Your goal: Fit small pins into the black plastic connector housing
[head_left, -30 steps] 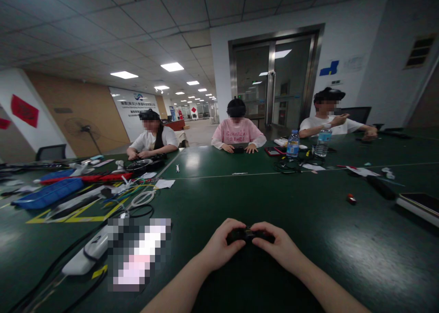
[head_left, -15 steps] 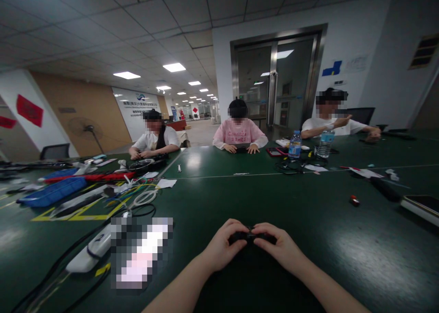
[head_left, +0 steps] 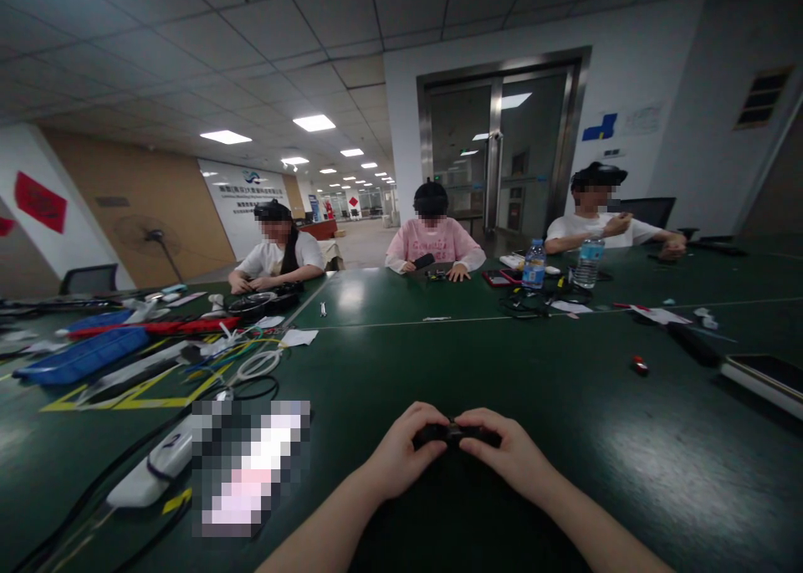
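Observation:
Low in the middle of the head view, a small black object (head_left: 452, 432) is held between both hands just above the green table (head_left: 351, 372). My left hand (head_left: 405, 447) has its thumb and fingers closed round the object's left end. Round its right end, my right hand (head_left: 503, 446) is closed in the same way. Only the object's middle shows between the fingertips; its ends are hidden, and its exact shape is too dark to tell.
A blurred bright rectangle (head_left: 257, 468) and a white power strip (head_left: 150, 468) lie left. Blue trays (head_left: 88, 354) and cables are farther left. A small red item (head_left: 639, 365) lies right. Bottles (head_left: 534, 265) stand ahead. Three people sit across the table.
The view has shifted slightly, while both my hands keep their hold on the black object. The person opposite in pink has lifted a dark object off the table, uncovering small items.

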Demonstrator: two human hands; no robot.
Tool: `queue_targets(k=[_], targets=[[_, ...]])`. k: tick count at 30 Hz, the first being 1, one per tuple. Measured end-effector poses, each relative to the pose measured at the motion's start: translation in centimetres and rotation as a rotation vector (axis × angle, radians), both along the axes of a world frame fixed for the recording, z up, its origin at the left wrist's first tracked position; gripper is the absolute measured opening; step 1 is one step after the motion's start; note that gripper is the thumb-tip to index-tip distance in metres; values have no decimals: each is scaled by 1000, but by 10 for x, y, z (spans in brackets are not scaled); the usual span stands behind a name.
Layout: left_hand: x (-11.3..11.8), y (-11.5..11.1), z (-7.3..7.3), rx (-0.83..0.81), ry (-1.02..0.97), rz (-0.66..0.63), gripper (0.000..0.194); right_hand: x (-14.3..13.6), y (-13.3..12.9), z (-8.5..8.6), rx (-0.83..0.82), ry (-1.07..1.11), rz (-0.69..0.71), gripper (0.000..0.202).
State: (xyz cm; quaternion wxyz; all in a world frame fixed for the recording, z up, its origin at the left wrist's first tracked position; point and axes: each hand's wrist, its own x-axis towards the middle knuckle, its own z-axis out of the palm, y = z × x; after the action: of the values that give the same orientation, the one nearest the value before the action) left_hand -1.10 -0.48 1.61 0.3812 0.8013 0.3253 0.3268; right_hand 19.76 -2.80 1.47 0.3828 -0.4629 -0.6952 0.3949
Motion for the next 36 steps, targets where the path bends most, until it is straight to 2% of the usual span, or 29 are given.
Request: queue_targets(k=[6,10,16,20,30,36], targets=[[0,1,-2,7,-13,-1,28,-1,-1,4,-1,-9,-7,24],[0,1,-6,28,-13,40,29,-2,0,0,-1,-29,-34,25],[-1,0,-6,-27,41,89,31,-1,1,-6,-19,-48,-55,28],[-1,0,-5,-17,54,77,31,0,2,-6,-4,-32,-5,23],[0,0,-2,14,-7,40,24,-1,-3,4,26,-46,-23,25],[1,1,-4,15,-21,38,23,0,-1,-1,34,-34,-19,23]])
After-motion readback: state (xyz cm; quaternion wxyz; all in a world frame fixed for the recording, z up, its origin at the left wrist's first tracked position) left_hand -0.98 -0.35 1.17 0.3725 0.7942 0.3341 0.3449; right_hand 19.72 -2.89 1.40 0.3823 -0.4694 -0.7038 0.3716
